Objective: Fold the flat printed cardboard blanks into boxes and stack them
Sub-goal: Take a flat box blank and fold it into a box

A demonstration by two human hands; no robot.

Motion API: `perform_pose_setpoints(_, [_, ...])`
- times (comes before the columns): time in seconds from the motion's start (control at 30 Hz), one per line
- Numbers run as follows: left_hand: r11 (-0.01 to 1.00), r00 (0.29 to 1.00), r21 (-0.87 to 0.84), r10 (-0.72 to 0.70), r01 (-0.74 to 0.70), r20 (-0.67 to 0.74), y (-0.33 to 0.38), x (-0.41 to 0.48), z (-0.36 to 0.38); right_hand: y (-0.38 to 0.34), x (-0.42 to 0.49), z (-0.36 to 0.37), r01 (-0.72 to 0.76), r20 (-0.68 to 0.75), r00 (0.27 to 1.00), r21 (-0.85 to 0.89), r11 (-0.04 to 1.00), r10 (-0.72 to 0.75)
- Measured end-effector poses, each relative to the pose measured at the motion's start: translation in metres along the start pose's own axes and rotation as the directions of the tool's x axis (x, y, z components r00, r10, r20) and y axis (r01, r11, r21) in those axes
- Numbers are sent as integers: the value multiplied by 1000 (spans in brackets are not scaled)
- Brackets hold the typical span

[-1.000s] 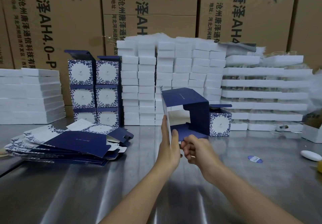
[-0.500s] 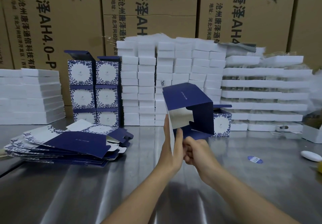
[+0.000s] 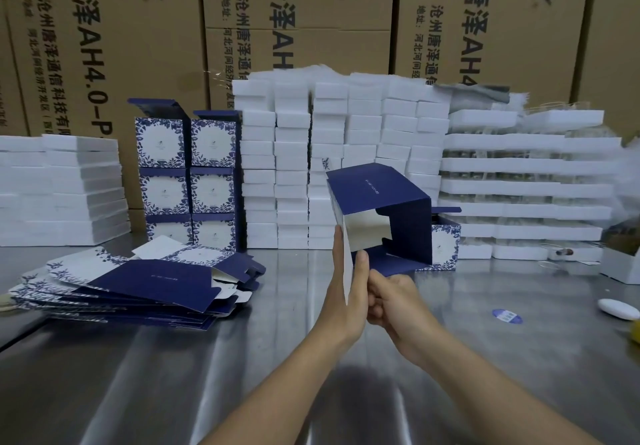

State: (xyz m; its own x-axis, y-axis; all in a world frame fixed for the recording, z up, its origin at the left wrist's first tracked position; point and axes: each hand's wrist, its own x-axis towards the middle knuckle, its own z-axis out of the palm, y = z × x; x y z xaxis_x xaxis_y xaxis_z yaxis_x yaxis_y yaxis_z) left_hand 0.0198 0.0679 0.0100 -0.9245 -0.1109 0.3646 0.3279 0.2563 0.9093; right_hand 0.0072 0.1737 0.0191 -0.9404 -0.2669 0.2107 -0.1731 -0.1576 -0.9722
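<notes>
Left hand (image 3: 343, 292) upright, fingers straight, thumb (image 3: 360, 271) pinching the white side panel of a half-opened navy-blue cardboard box blank (image 3: 377, 202). Right hand (image 3: 391, 297) just beside it, touching, fingers curled round the blank's lower navy flap. Blank held up above the shiny steel counter (image 3: 173, 375), opened into a tube, white inside showing, navy top panel tilted.

Just behind the blank, to its right: one folded blue-and-white floral box (image 3: 446, 247) standing on the counter, lid flap up. Well to the blank's left: a fanned pile of flat printed blanks (image 3: 138, 285) lying on the counter. Behind that pile, two side-by-side stacks of folded floral boxes (image 3: 188, 178), three high, top lids open. Directly behind the blank: columns of small white foam blocks (image 3: 294, 167). Further left, stacked white foam slabs (image 3: 69, 188); to the blank's right, layered white foam trays (image 3: 519, 188). Behind everything, brown corrugated cartons (image 3: 121, 46) printed with dark characters. Right of the blank on the counter: a blue oval sticker (image 3: 507, 316) and a white oval object (image 3: 618, 308).
</notes>
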Motion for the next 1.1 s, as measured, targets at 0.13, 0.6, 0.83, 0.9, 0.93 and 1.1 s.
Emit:
perform_pose_setpoints(0.13, [999,999,24,47,-47,19,3,-5,-3,3,-1,0,-38,49,998,-4,999,38])
perform_pose_setpoints(0.6, [938,942,-100,325,-332,-81,3,1,-17,2,25,-46,24,-361,920,-333,943,-151])
perform_pose_setpoints(0.83, [983,953,-44,161,-178,-255,-11,17,-24,11,32,-54,59,-279,914,-626,777,-294])
perform_pose_setpoints(0.9, [987,954,-101,91,-125,-287,-12,20,-28,11,29,-56,50,-222,919,-752,658,-324])
perform_pose_setpoints(0.93, [986,954,-132,57,-99,-293,-13,22,-30,11,28,-57,37,-200,923,-804,594,-329])
perform_pose_setpoints(1.1, [1000,925,6,14,-13,-380,-28,28,-38,15,28,-59,19,-157,936,-871,492,-315])
